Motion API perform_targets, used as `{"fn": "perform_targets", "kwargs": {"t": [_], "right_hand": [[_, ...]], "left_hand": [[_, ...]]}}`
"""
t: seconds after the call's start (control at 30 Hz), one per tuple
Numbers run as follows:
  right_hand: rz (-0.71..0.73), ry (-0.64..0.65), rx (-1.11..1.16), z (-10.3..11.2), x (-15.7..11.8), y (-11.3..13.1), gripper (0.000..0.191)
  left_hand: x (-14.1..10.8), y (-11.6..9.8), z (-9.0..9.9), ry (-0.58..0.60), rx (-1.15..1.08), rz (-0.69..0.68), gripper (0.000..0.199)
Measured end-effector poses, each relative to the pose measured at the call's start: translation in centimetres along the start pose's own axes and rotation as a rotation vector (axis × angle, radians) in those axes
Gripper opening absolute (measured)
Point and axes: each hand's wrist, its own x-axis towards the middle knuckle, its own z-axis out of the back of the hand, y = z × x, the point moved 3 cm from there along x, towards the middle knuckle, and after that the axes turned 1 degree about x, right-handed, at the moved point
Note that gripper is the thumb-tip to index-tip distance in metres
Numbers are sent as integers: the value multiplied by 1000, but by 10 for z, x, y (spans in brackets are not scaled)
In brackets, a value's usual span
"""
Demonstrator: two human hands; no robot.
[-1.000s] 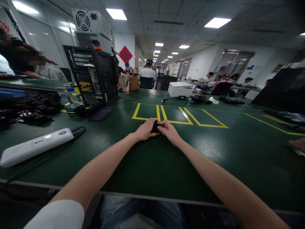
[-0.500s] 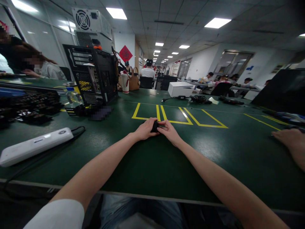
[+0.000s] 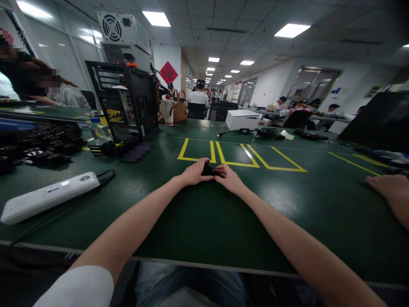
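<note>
My left hand [image 3: 195, 172] is closed around a small black part [image 3: 207, 169], whose kind I cannot make out. From the other side, my right hand [image 3: 229, 178] pinches a dark piece that sticks out toward it; whether that piece belongs to the same part does not show. Both hands are just above or resting on the green tabletop [image 3: 204, 221], near the yellow tape outlines [image 3: 234, 163]. The fingers hide much of what they hold.
On the left lie a white power strip [image 3: 51, 196] with a cable and a heap of black parts [image 3: 47, 143]. An open computer case [image 3: 128, 98] stands behind a bottle [image 3: 99, 130]. At the back sits a white box [image 3: 243, 119]. Another person's hand [image 3: 388, 185] rests at the right.
My right hand has drawn slightly right, away from my left, and a dark piece now shows between them. My left hand stays nearly in place.
</note>
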Motion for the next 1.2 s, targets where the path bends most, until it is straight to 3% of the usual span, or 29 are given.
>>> {"fn": "perform_targets", "kwargs": {"t": [0.13,0.33,0.47,0.57,0.67,0.83,0.97,1.2], "right_hand": [[15,45,-175,4,1,-3,41],[0,48,-246,5,5,1,35],[-37,72,-306,7,-5,18,39],[-3,181,-300,5,-34,43,45],[10,273,-233,-2,-77,73,48],[-48,228,20,-29,-139,116,49],[-95,121,201,-58,-156,129,48],[-63,72,346,-88,-159,138,53]], "left_hand": [[1,9,0,111,-93,116,65],[4,4,0,81,-108,141,74],[-6,-7,2,84,-93,205,78],[-33,-27,7,150,-111,120,79],[-78,-58,18,221,-50,-26,76],[-147,-106,38,326,137,-196,56],[-178,-109,44,259,317,-136,55],[-212,-94,44,47,329,-27,50]]}}
